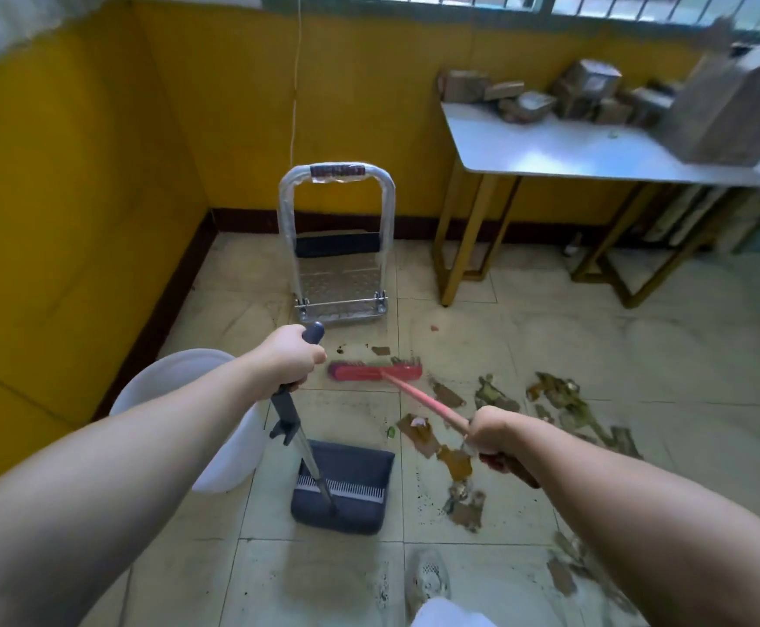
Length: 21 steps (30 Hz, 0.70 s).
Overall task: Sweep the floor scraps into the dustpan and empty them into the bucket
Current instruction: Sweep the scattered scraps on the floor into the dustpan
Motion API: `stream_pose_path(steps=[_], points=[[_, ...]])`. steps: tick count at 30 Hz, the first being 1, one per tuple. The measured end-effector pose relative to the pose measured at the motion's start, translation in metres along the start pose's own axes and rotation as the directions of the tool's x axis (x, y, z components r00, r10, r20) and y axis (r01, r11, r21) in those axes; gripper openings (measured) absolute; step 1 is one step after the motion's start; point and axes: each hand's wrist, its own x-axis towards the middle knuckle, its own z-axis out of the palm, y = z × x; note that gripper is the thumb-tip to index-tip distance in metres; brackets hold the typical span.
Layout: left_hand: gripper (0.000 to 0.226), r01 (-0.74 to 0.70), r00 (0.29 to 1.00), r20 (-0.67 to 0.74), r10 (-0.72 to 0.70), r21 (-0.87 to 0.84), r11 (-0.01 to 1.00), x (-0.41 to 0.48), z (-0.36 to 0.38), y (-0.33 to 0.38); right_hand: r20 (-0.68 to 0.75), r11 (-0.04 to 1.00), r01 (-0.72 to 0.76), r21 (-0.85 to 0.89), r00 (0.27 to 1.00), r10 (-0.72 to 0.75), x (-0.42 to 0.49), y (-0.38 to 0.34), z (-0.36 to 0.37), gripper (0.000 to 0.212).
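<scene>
- Both hands are closed around tool handles: the left hand point(288, 357) is wrapped around the top of the dustpan's grey upright handle point(299, 427), and the right hand point(498, 438) grips the red broom stick point(419, 397) low down.
- The dark grey dustpan point(344, 486) sits on the tiled floor point(550, 337) below the left hand, with a pale comb strip across its tray.
- The red broom head point(374, 371) is on the floor beyond the dustpan, near the left hand.
- Brown scraps point(559, 395) lie scattered over the tiles to the right of the dustpan and broom head, some just beside the dustpan's right edge; the pan itself looks free of them.
- The white bucket point(188, 418) stands left of the dustpan, partly hidden by the left forearm.
- A folding hand trolley point(337, 246) stands against the yellow wall point(98, 174).
- A table point(572, 151) at the right carries blurred brown boxes point(590, 90).
- A white shoe point(428, 581) shows at the bottom edge.
</scene>
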Motion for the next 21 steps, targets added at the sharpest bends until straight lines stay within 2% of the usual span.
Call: stream_pose_path(steps=[4, 8, 16, 18, 20, 21], points=[[0.008, 0.007, 1.0, -0.01, -0.008, -0.018, 1.0, 0.006, -0.001, 0.008, -0.027, 0.992, 0.101, 0.078, 0.995, -0.099, 0.007, -0.022, -0.006, 0.031], [0.011, 0.038, 0.998, -0.039, -0.039, -0.024, 0.999, 0.018, -0.002, 0.021, -0.046, 0.985, 0.148, 0.086, 0.988, -0.145, 0.039, -0.054, -0.036, 0.031], [0.011, 0.149, 0.983, -0.093, -0.157, -0.091, 0.985, 0.083, 0.007, 0.067, 0.034, 0.966, 0.249, -0.07, 0.968, -0.247, 0.121, -0.094, -0.106, 0.038], [0.009, 0.172, 0.979, -0.098, -0.18, -0.089, 0.981, 0.103, 0.009, 0.079, 0.069, 0.952, 0.282, -0.117, 0.959, -0.276, 0.136, -0.099, -0.12, 0.033], [0.008, 0.186, 0.977, -0.09, -0.191, -0.066, 0.98, 0.121, 0.011, 0.087, 0.071, 0.956, 0.274, -0.101, 0.961, -0.268, 0.151, -0.103, -0.13, 0.028], [0.007, 0.19, 0.978, -0.082, -0.193, -0.047, 0.981, 0.128, 0.011, 0.09, 0.075, 0.961, 0.261, -0.093, 0.964, -0.255, 0.158, -0.103, -0.133, 0.033]])
